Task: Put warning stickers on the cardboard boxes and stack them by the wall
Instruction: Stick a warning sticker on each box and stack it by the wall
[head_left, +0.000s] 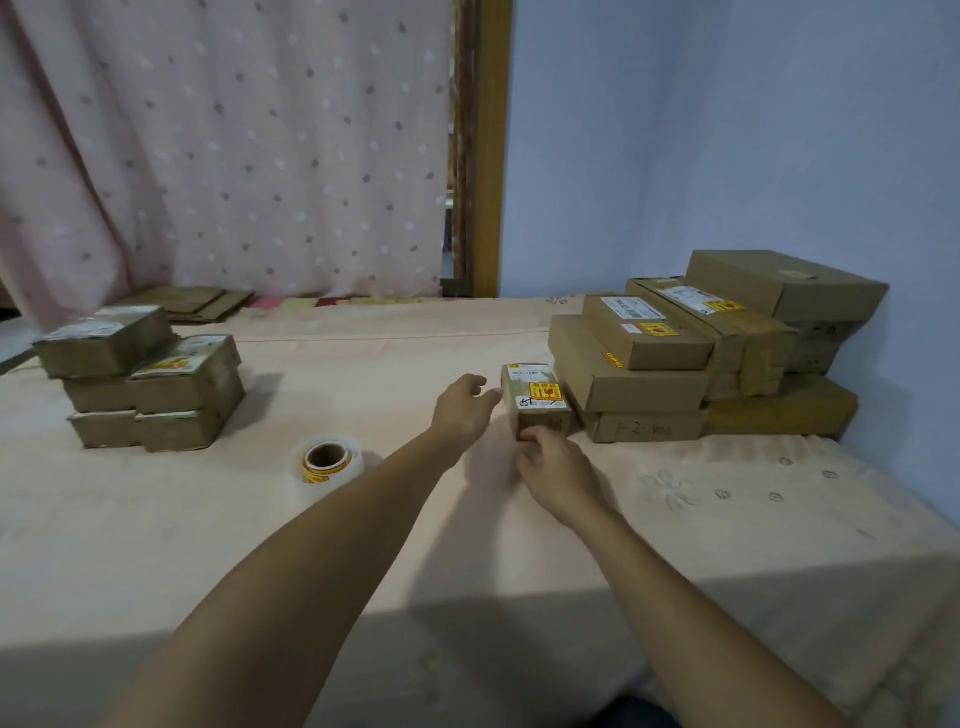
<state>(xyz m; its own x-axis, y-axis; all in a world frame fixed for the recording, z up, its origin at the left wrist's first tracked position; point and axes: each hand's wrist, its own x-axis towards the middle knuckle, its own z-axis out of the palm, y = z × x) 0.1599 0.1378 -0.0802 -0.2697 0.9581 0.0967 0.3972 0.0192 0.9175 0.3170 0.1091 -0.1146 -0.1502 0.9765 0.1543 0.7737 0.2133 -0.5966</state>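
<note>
The small brown cardboard box (537, 410) in the middle of the frame is matt, with a yellow paper sticker (544, 391) that is smooth. The brown cardboard boxes at left (150, 379) carry shiny clear tape. The round sticker roll (326, 462) has glossy translucent film. The peach cloth cover (363, 545) is soft and matt. The brown wooden frame (491, 145) at the top is smooth.

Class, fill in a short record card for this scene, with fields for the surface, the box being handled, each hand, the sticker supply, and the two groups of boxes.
surface: pink cloth
small box: yellow warning sticker on top, sits just left of the wall stack
left hand: open, at the box's left side
right hand: fingers curled at the box's near end, grip unclear
sticker roll: on the cloth, left of both hands
wall stack: larger boxes, several showing yellow stickers
left pile: small boxes, far left
</note>
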